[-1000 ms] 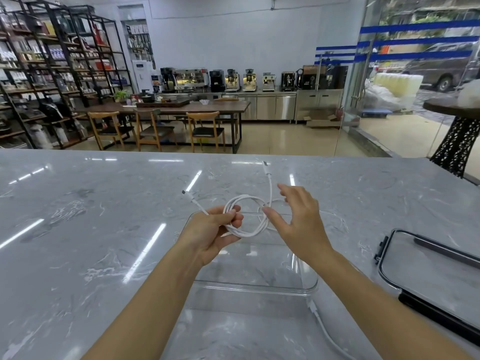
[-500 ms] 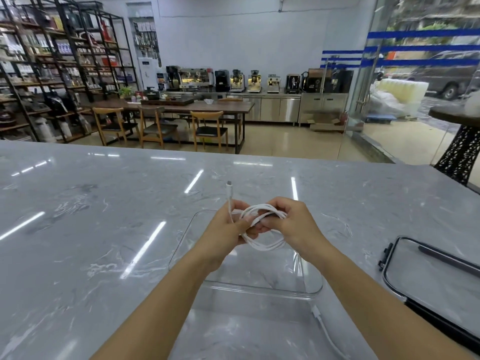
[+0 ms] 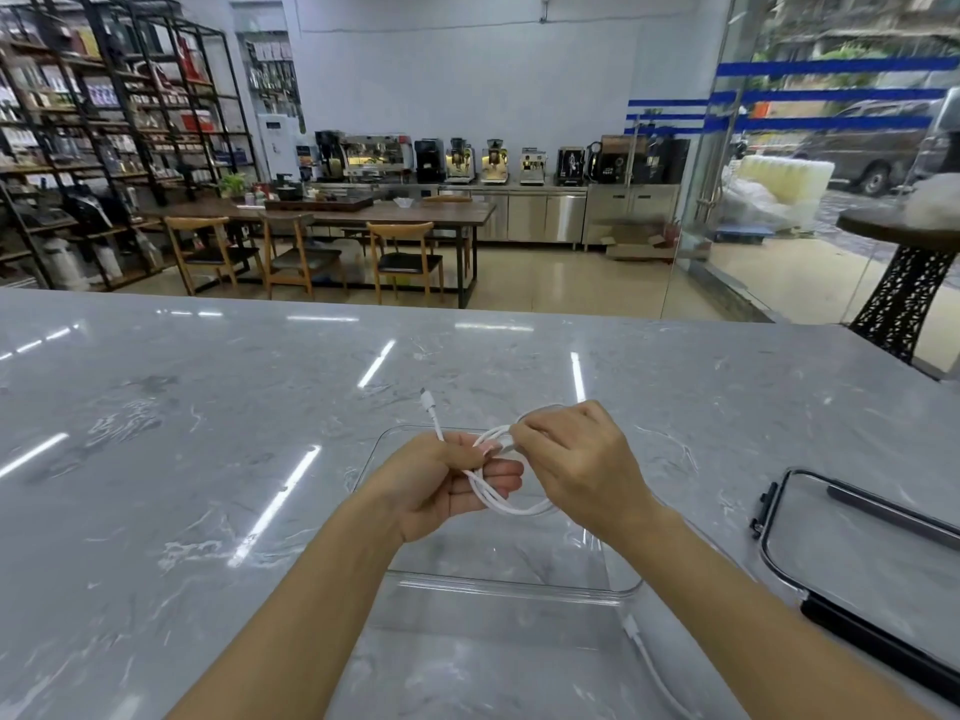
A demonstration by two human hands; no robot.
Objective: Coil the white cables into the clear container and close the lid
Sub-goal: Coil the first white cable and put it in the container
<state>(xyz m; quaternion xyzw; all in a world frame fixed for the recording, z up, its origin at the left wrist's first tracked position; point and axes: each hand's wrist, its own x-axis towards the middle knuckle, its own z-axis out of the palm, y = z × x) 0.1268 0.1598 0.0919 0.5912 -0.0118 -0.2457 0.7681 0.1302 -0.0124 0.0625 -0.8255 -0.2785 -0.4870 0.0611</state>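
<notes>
Both hands meet above the clear container [image 3: 498,584], which sits open on the counter [image 3: 156,459] right in front of the person. The left hand [image 3: 441,491] is curled into a loose fist around one side of a coiled white cable [image 3: 498,504], thumb pressed on top to pin the loops. The right hand [image 3: 576,465] is closed over the far side of the same coil, fingers pinching the strands; this looks like winding or tucking the last length so the bundle holds its shape. One plug end [image 3: 427,400] sticks up and away from the left fist, not yet wound in. Holding the coil directly over the container probably means it can simply be lowered in once it is tidy.

A second white cable [image 3: 652,667] lies on the counter just beside the container's near right corner, uncoiled as far as can be seen. The lid [image 3: 857,553], clear with a dark rim, lies flat to the right, apart from the container, so closing comes later.

The counter is glossy grey marble reflecting ceiling lights. Beyond it are wooden chairs [image 3: 400,252] at a long table, shelves on the left, coffee machines [image 3: 467,158] along the far wall, and a glass front on the right.
</notes>
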